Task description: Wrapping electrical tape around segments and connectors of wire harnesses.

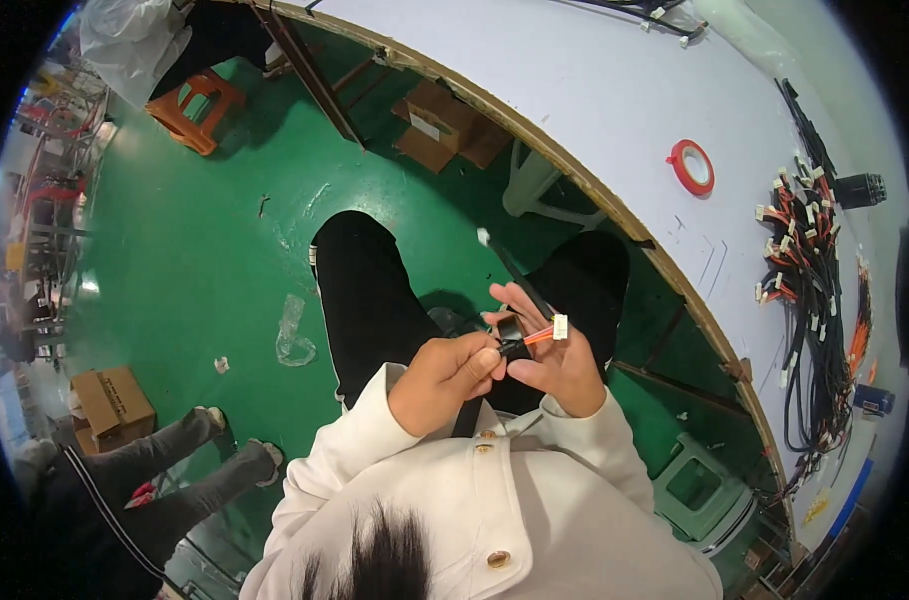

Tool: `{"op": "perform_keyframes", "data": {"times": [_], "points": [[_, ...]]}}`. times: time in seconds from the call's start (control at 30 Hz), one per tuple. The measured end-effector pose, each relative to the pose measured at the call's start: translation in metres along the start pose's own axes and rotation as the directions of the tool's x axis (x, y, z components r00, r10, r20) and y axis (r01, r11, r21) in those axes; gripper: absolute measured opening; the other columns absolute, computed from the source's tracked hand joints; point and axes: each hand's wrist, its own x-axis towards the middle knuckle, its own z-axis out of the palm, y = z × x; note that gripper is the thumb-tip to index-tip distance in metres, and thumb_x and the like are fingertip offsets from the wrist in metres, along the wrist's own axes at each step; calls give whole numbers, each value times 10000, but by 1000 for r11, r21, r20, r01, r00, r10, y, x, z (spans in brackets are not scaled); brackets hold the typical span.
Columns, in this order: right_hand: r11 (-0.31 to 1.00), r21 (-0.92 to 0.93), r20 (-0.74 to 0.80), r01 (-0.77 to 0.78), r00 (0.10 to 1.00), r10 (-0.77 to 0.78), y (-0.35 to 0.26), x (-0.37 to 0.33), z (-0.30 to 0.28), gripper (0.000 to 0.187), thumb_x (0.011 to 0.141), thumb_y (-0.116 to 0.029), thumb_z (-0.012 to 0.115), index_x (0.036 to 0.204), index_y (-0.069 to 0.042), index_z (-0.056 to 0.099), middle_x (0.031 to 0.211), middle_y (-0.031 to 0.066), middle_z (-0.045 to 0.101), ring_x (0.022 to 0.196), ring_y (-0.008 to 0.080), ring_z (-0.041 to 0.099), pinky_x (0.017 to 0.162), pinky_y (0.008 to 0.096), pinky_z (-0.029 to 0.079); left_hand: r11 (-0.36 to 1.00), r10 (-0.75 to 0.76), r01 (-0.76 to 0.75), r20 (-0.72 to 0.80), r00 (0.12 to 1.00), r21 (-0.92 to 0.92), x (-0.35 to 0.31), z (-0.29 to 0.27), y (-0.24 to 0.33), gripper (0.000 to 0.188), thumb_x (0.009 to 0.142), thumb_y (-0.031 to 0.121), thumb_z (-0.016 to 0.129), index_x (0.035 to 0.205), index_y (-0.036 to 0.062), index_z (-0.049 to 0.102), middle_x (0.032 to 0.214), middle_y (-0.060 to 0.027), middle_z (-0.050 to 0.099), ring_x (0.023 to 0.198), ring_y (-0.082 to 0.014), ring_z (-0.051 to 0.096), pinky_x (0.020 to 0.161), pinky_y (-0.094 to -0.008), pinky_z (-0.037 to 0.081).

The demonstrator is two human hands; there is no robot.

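Note:
Above my lap, my left hand (447, 380) is closed, pinching a black-sleeved wire harness (515, 347) between thumb and fingers. Orange and red wires come out of the sleeve there and end in a white connector (561, 327) over my right palm. My right hand (563, 368) is palm up with fingers stretched out and thumb apart, touching the harness. A black cable length (515, 272) slants up and left across its fingers to a small white end (484, 237). A small dark brown piece (512, 327) shows between the hands; its kind is unclear.
On the white table (595, 90) to my right lie a red tape roll (692, 167) and a heap of black harnesses (810, 250) with white connectors. A green stool (705, 490) stands below the table edge. Cardboard boxes (115, 405) and another person's legs (190, 470) are at left.

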Motion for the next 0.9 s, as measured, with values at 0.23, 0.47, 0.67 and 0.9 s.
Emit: {"op": "perform_keyframes", "data": {"times": [0.23, 0.47, 0.67, 0.9], "points": [[983, -10, 54, -181, 982, 181, -13, 0, -3, 489, 751, 24, 681, 1197, 67, 486, 1058, 102, 598, 937, 130, 586, 853, 274, 466, 962, 156, -112, -165, 974, 247, -2, 5, 0, 266, 966, 204, 444, 808, 14, 541, 602, -11, 466, 509, -95, 397, 479, -240, 321], [987, 33, -68, -158, 985, 160, -12, -19, 13, 396, 777, -30, 671, 1127, 78, 519, 995, 132, 616, 779, 118, 598, 686, 270, 505, 451, 736, -298, -161, 658, 841, 13, 3, -8, 99, 709, -36, 610, 799, 1, 588, 611, -122, 542, 488, -259, 532, 449, -314, 397], [948, 200, -139, -248, 951, 278, -24, -18, 20, 570, 840, -394, 559, 1116, 101, 505, 877, 177, 619, 606, 178, 583, 564, 263, 480, 378, 689, -243, -96, 719, 893, 10, 7, -11, 123, 693, -44, 598, 804, 11, 604, 603, -98, 554, 500, -263, 549, 449, -324, 410], [962, -162, 236, -220, 938, 254, -8, -17, -8, 221, 914, -130, 513, 1043, 43, 561, 971, 118, 614, 792, 152, 590, 751, 275, 474, 830, 407, -220, -286, 867, 513, 5, -2, -7, 141, 858, 119, 582, 810, -12, 600, 624, -70, 565, 501, -138, 478, 471, -266, 355]]}}
